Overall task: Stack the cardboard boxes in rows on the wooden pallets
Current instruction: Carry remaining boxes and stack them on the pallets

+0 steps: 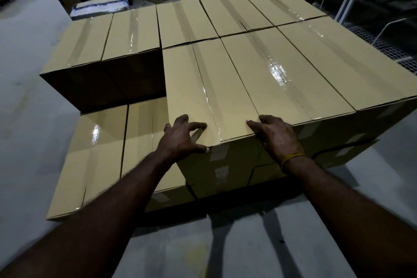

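Box [214, 97] near end btwn both hands' fingers [198, 126]

Both arms extended forward. Left hand [182, 136] — fingers spread, palm down, thumb hooked low. Right hand [275, 134] — fingers together, laid flat; yellow band [292, 157] on wrist.

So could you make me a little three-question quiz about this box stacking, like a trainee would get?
1. True or false: both hands rest on the near end of the same box.
2. Which wrist wears the yellow band? A) left B) right
3. Fill in: the upper layer's open gap, showing the two lower boxes, is at the near ____ corner.

Key: 1 true: the left hand and right hand sit at its near corners. 2 B. 3 left.
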